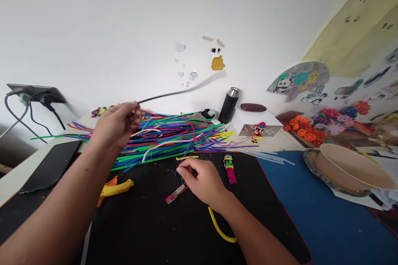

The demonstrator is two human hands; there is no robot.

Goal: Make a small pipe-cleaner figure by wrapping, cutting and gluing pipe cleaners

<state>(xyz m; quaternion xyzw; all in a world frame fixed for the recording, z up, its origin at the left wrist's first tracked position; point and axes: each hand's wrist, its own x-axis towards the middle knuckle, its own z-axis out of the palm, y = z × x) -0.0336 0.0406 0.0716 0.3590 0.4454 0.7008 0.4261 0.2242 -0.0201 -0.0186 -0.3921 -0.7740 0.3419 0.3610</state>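
My left hand (116, 126) is raised above the table, pinched on a long black pipe cleaner (174, 93) that sticks out to the right in front of the wall. My right hand (202, 180) rests on the black mat (149, 223) with its fingers pinched low at a thin dark strand; what it holds is too small to name. A red lighter (176, 194) lies just left of that hand. A big heap of coloured pipe cleaners (168, 136) lies behind both hands.
An orange-yellow tool (113, 188) and a yellow pipe cleaner (219, 227) lie on the mat, with a small pink figure (230, 168). A black bottle (228, 105), a white box (256, 122), a phone (51, 165), a paper bowl (351, 169) and orange flowers (303, 130) stand around.
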